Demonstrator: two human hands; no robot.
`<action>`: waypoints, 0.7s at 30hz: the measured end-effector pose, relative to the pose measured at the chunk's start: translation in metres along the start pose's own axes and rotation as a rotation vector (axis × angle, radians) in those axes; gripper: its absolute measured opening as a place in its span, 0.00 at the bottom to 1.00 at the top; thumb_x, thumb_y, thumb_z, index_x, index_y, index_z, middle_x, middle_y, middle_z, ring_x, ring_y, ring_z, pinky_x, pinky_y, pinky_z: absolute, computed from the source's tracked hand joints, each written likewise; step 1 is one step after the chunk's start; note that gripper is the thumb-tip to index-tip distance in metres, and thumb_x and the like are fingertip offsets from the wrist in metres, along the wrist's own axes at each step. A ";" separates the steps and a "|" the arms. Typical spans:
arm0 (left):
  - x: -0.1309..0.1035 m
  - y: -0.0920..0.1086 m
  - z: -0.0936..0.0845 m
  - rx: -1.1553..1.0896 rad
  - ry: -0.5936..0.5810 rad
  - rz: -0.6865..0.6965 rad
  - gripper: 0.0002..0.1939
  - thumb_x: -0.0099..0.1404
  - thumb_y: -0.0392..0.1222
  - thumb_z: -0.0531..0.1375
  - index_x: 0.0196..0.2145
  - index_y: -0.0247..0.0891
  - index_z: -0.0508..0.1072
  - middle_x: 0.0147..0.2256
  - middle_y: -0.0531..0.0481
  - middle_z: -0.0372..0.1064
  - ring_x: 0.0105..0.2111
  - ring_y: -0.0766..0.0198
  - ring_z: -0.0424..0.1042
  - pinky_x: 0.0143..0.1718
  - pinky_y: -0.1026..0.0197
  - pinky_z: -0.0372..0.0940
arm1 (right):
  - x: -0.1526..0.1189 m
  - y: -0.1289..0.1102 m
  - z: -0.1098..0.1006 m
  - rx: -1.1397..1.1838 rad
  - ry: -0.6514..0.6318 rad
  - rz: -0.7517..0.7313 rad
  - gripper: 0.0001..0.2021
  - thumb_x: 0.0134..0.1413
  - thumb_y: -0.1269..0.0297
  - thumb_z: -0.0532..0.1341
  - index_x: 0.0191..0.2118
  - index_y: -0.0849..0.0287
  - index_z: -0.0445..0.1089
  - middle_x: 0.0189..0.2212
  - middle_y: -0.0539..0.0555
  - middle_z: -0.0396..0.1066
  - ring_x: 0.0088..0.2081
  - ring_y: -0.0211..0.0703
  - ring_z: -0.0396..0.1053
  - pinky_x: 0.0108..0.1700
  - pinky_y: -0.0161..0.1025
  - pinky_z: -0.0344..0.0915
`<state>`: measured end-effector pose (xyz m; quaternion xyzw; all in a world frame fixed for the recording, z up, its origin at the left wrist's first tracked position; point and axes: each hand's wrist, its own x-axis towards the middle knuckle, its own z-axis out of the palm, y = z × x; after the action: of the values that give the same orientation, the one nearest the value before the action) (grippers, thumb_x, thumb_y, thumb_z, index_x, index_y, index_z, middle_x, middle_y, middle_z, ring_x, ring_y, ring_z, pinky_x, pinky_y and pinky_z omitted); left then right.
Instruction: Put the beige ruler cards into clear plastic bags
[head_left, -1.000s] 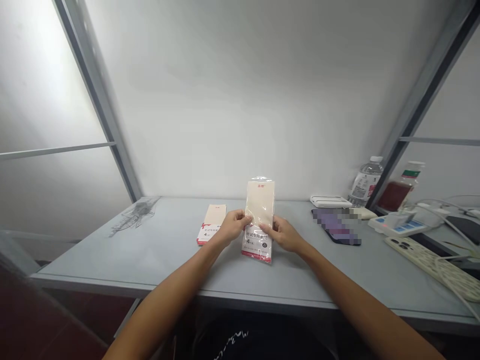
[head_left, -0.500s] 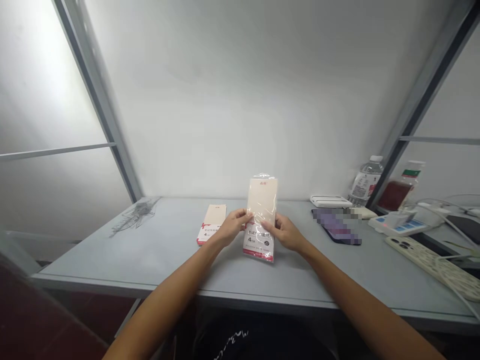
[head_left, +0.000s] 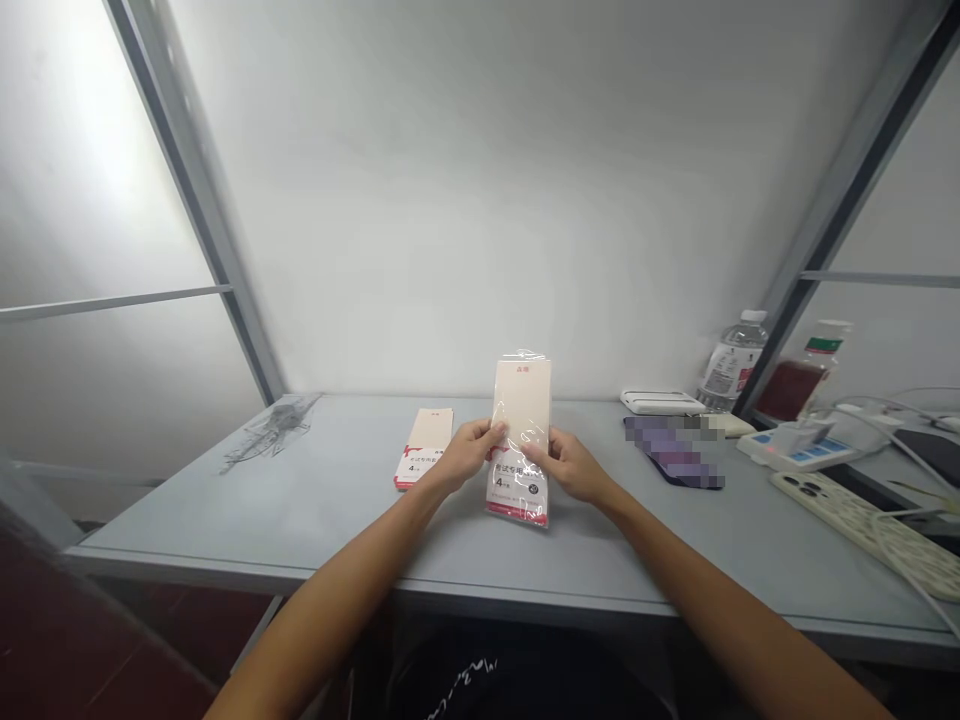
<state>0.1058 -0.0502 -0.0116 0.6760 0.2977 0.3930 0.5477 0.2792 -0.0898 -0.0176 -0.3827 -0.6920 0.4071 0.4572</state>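
Observation:
A flat packet (head_left: 522,405) in a clear plastic sleeve, cream above with a white and red printed band below, stands nearly upright over the middle of the desk. Its left edge is gripped by my left hand (head_left: 471,450), thumb on the front. On the right edge, my right hand (head_left: 574,463) pinches it with the thumb across the front. A similar cream, white and red packet (head_left: 431,432) lies flat on the desk just left of the held one, partly covered by my left hand and forearm.
On the grey desk (head_left: 300,520), a dark scribble-like patch (head_left: 274,430) shows at left. Along the right are a purple-screened phone (head_left: 679,455), a white box (head_left: 660,402), a water bottle (head_left: 733,365), a red-liquid bottle (head_left: 799,380), a power strip (head_left: 802,452), a patterned phone case (head_left: 862,525) and cables.
The held packet has tilted slightly, and its top has shifted a little to the left, with less glare on the sleeve. Both hands keep their hold almost unmoved.

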 end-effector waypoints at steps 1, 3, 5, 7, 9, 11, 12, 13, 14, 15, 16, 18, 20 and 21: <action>0.000 -0.001 0.000 -0.006 0.005 0.013 0.21 0.56 0.57 0.53 0.26 0.33 0.67 0.24 0.51 0.63 0.24 0.69 0.62 0.27 0.64 0.57 | 0.000 0.000 0.001 0.008 -0.005 -0.003 0.15 0.50 0.55 0.57 0.41 0.59 0.64 0.37 0.56 0.72 0.38 0.48 0.70 0.38 0.44 0.68; 0.000 -0.002 0.001 -0.008 0.024 0.033 0.20 0.56 0.56 0.53 0.25 0.33 0.65 0.23 0.52 0.62 0.23 0.70 0.61 0.26 0.65 0.56 | -0.001 -0.001 0.002 0.012 -0.015 -0.003 0.15 0.50 0.55 0.57 0.41 0.59 0.65 0.38 0.56 0.72 0.38 0.48 0.70 0.37 0.44 0.68; 0.001 -0.003 0.002 0.008 0.052 0.038 0.20 0.56 0.56 0.53 0.25 0.34 0.65 0.23 0.53 0.61 0.23 0.70 0.60 0.25 0.65 0.56 | -0.001 -0.001 0.003 0.003 -0.019 0.002 0.16 0.50 0.55 0.57 0.41 0.59 0.65 0.38 0.56 0.72 0.37 0.48 0.70 0.37 0.44 0.68; 0.001 -0.005 0.002 0.034 0.077 0.040 0.20 0.55 0.57 0.54 0.25 0.34 0.65 0.23 0.52 0.61 0.24 0.69 0.61 0.25 0.65 0.57 | -0.001 -0.001 0.004 -0.008 -0.018 0.002 0.15 0.49 0.55 0.57 0.41 0.59 0.65 0.37 0.56 0.72 0.36 0.48 0.70 0.34 0.43 0.68; 0.002 -0.006 0.003 0.057 0.097 0.044 0.20 0.55 0.57 0.54 0.25 0.34 0.65 0.23 0.52 0.62 0.24 0.69 0.61 0.25 0.65 0.57 | 0.000 0.000 0.005 -0.027 -0.006 0.012 0.15 0.49 0.54 0.57 0.39 0.59 0.65 0.34 0.55 0.72 0.33 0.46 0.71 0.30 0.40 0.67; 0.003 -0.006 0.002 0.089 0.122 0.041 0.21 0.55 0.58 0.52 0.24 0.34 0.65 0.23 0.52 0.62 0.23 0.69 0.61 0.25 0.65 0.57 | 0.001 0.000 0.004 -0.057 0.021 0.050 0.15 0.49 0.53 0.56 0.37 0.59 0.64 0.30 0.54 0.72 0.28 0.44 0.70 0.24 0.37 0.65; 0.003 -0.006 0.001 0.120 0.145 0.041 0.22 0.56 0.59 0.52 0.24 0.34 0.64 0.23 0.52 0.62 0.23 0.69 0.61 0.24 0.65 0.57 | 0.003 0.001 0.004 -0.078 0.036 0.075 0.15 0.50 0.52 0.56 0.36 0.59 0.63 0.28 0.53 0.72 0.26 0.42 0.69 0.22 0.36 0.63; 0.003 -0.006 0.000 0.168 0.178 0.036 0.22 0.56 0.59 0.51 0.24 0.34 0.64 0.23 0.52 0.62 0.23 0.68 0.62 0.24 0.65 0.56 | 0.004 0.002 0.003 -0.103 0.049 0.103 0.15 0.50 0.52 0.55 0.36 0.59 0.63 0.25 0.52 0.71 0.24 0.41 0.69 0.21 0.35 0.62; 0.003 -0.006 -0.001 0.232 0.216 0.026 0.23 0.56 0.60 0.50 0.24 0.35 0.65 0.23 0.51 0.63 0.23 0.68 0.62 0.24 0.65 0.56 | 0.005 0.003 0.001 -0.131 0.061 0.132 0.16 0.50 0.51 0.54 0.37 0.59 0.63 0.23 0.51 0.70 0.22 0.40 0.68 0.20 0.35 0.61; 0.003 -0.006 -0.003 0.306 0.256 0.010 0.24 0.56 0.61 0.49 0.24 0.35 0.65 0.23 0.51 0.64 0.23 0.67 0.63 0.24 0.65 0.56 | 0.006 0.004 -0.001 -0.162 0.068 0.158 0.16 0.51 0.51 0.54 0.38 0.59 0.63 0.21 0.50 0.70 0.21 0.39 0.67 0.20 0.34 0.61; 0.003 -0.006 -0.005 0.386 0.290 -0.013 0.25 0.56 0.62 0.48 0.24 0.35 0.65 0.24 0.50 0.65 0.24 0.66 0.63 0.24 0.65 0.56 | 0.007 0.006 -0.002 -0.197 0.077 0.177 0.16 0.51 0.51 0.54 0.39 0.59 0.63 0.19 0.49 0.69 0.20 0.39 0.67 0.21 0.34 0.61; 0.001 -0.006 -0.007 0.540 0.315 -0.083 0.27 0.57 0.63 0.45 0.25 0.36 0.67 0.24 0.49 0.66 0.25 0.64 0.65 0.24 0.64 0.56 | 0.008 0.010 -0.006 -0.275 0.098 0.199 0.18 0.51 0.53 0.54 0.43 0.59 0.63 0.18 0.48 0.69 0.20 0.39 0.67 0.24 0.35 0.62; 0.000 -0.007 -0.009 0.651 0.295 -0.138 0.28 0.58 0.63 0.43 0.30 0.37 0.68 0.26 0.48 0.68 0.27 0.61 0.67 0.27 0.63 0.57 | 0.008 0.014 -0.008 -0.385 0.114 0.213 0.20 0.51 0.55 0.55 0.47 0.60 0.62 0.19 0.49 0.70 0.22 0.40 0.68 0.26 0.36 0.63; -0.001 -0.008 -0.009 0.686 0.284 -0.154 0.28 0.58 0.63 0.43 0.34 0.37 0.69 0.27 0.48 0.69 0.29 0.60 0.67 0.28 0.62 0.57 | 0.008 0.015 -0.009 -0.477 0.122 0.233 0.21 0.51 0.55 0.55 0.48 0.60 0.62 0.20 0.49 0.71 0.22 0.40 0.69 0.28 0.36 0.63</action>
<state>0.0974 -0.0448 -0.0185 0.7347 0.5347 0.3178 0.2707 0.2875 -0.0752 -0.0270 -0.5805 -0.6908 0.2587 0.3447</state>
